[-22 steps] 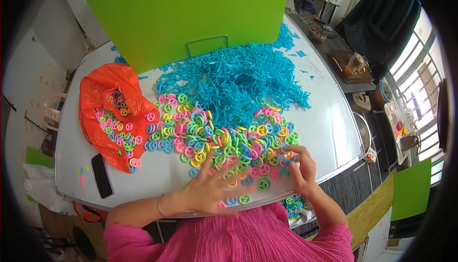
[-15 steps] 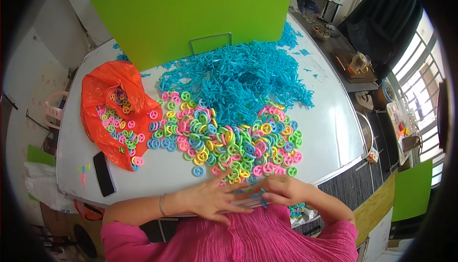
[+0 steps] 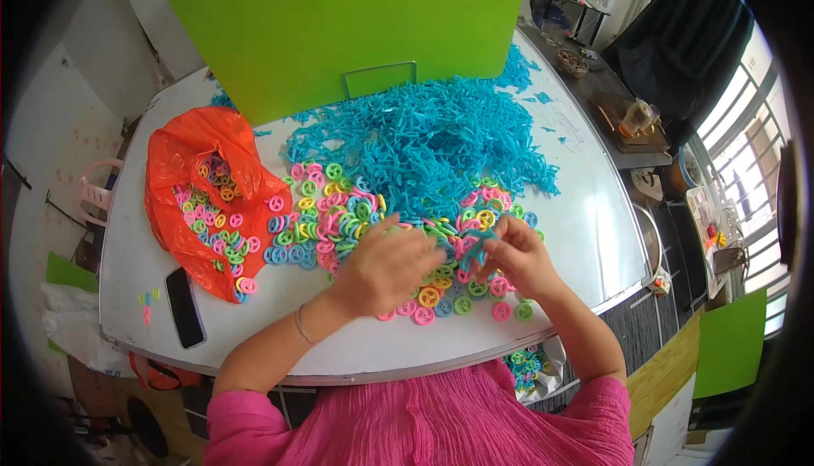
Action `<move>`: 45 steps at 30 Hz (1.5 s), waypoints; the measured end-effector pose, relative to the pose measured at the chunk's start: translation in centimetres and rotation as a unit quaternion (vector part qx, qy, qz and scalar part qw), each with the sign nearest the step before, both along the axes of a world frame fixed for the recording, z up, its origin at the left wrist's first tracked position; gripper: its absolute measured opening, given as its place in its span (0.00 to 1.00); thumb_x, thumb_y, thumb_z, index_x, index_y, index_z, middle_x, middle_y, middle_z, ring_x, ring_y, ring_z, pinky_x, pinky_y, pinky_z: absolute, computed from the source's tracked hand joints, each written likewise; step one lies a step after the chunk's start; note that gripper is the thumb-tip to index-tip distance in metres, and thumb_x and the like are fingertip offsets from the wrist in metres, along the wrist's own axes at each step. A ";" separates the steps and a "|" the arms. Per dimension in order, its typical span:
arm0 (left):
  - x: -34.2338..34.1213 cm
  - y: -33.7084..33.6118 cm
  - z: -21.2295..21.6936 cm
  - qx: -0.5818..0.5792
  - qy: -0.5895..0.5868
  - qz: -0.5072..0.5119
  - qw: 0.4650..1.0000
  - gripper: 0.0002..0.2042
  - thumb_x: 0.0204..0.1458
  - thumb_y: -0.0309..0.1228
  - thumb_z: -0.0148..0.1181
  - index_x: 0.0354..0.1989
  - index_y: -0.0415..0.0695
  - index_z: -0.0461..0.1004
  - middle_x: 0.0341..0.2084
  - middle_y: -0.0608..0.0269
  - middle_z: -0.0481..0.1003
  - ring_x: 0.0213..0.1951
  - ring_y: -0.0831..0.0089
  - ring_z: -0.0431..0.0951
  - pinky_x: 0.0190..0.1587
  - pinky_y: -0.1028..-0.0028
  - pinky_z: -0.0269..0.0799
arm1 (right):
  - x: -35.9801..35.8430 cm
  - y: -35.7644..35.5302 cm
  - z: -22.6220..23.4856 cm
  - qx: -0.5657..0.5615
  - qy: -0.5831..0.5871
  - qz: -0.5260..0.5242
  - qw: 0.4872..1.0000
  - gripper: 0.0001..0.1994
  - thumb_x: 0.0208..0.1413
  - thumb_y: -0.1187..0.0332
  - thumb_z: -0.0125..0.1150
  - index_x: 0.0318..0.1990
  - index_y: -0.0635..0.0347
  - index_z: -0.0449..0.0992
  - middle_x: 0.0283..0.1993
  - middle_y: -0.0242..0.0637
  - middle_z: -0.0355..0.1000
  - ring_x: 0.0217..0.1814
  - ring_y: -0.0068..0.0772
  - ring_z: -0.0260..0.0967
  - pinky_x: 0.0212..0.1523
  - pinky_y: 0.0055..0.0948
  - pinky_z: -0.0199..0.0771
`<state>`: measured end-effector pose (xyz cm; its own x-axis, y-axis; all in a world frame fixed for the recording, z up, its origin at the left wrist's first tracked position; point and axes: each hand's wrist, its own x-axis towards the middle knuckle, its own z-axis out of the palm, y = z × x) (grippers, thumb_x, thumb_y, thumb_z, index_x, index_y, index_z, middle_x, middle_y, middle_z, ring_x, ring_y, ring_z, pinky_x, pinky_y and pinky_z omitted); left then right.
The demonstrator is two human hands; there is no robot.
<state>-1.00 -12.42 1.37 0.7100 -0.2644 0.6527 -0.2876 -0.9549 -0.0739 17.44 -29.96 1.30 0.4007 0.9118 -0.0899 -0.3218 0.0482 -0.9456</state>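
Many small plastic rings (image 3: 339,212) in pink, green, yellow and blue lie spread over the white table (image 3: 585,228). Behind them is a big heap of turquoise plastic pieces (image 3: 424,139). My left hand (image 3: 386,267) rests palm down on the rings, fingers curled over them; whether it grips one is hidden. My right hand (image 3: 521,258) pinches a turquoise piece (image 3: 476,247) between thumb and fingers, just above the rings. The two hands almost touch.
An orange plastic bag (image 3: 199,186) with more rings lies open at the left. A black phone (image 3: 185,306) lies near the front left edge. A large green board (image 3: 339,25) stands upright at the back. A bag of rings (image 3: 526,368) hangs below the table's front edge.
Both hands drew back to the table's front edge, then moved forward again onto the rings. My right hand now holds a turquoise piece.
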 end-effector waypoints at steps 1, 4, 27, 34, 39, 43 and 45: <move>0.7 0.7 0.2 -0.234 0.022 0.020 0.972 0.10 0.52 0.32 0.61 0.43 0.50 0.78 0.43 0.63 0.78 0.48 0.70 0.76 0.54 0.58 0.67 | 0.3 0.7 0.5 0.006 0.035 0.008 0.999 0.08 0.58 0.71 0.59 0.35 0.56 0.64 0.28 0.30 0.71 0.30 0.24 0.75 0.31 0.31 0.81; 1.5 1.9 1.1 -0.487 0.035 0.092 0.868 0.10 0.48 0.29 0.64 0.40 0.46 0.79 0.40 0.61 0.78 0.46 0.68 0.77 0.50 0.65 0.69 | 0.3 2.7 1.5 0.014 0.043 0.026 0.999 0.08 0.58 0.75 0.55 0.35 0.55 0.60 0.36 0.40 0.72 0.37 0.33 0.76 0.30 0.33 0.82; 2.0 2.4 -0.5 -0.727 0.064 0.025 0.684 0.10 0.62 0.29 0.53 0.47 0.39 0.63 0.37 0.58 0.77 0.36 0.75 0.80 0.32 0.78 0.75 | -0.8 4.6 0.7 0.021 0.168 0.062 0.984 0.24 0.58 0.81 0.52 0.62 0.56 0.65 0.46 0.30 0.69 0.48 0.24 0.70 0.55 0.37 0.75; 1.8 1.5 -0.6 -0.805 0.109 0.023 0.582 0.11 0.61 0.31 0.56 0.48 0.40 0.70 0.34 0.65 0.77 0.37 0.80 0.79 0.34 0.82 0.73 | -0.7 4.6 0.1 0.009 0.039 0.010 0.999 0.13 0.59 0.78 0.55 0.52 0.61 0.71 0.41 0.29 0.70 0.44 0.22 0.71 0.44 0.26 0.75; 1.5 1.7 -0.4 -0.775 0.099 0.048 0.622 0.09 0.60 0.31 0.56 0.45 0.41 0.76 0.30 0.70 0.77 0.31 0.84 0.75 0.32 0.83 0.70 | -0.3 4.4 0.7 -0.008 -0.055 0.001 0.998 0.10 0.59 0.75 0.59 0.47 0.61 0.70 0.40 0.30 0.69 0.42 0.23 0.71 0.39 0.22 0.72; 1.4 2.1 0.7 -0.670 0.094 0.080 0.732 0.08 0.60 0.31 0.57 0.42 0.39 0.76 0.32 0.71 0.76 0.31 0.83 0.75 0.32 0.83 0.68 | -0.4 4.6 0.6 0.050 0.009 0.005 0.999 0.11 0.60 0.75 0.58 0.49 0.61 0.69 0.39 0.31 0.69 0.40 0.27 0.73 0.40 0.24 0.73; 1.0 2.8 1.7 -0.628 0.173 0.099 0.752 0.09 0.58 0.32 0.59 0.40 0.40 0.77 0.30 0.69 0.76 0.31 0.81 0.74 0.32 0.82 0.68 | -0.4 4.4 1.1 0.012 0.068 0.005 0.998 0.12 0.60 0.74 0.57 0.50 0.62 0.68 0.39 0.32 0.69 0.38 0.30 0.73 0.38 0.27 0.73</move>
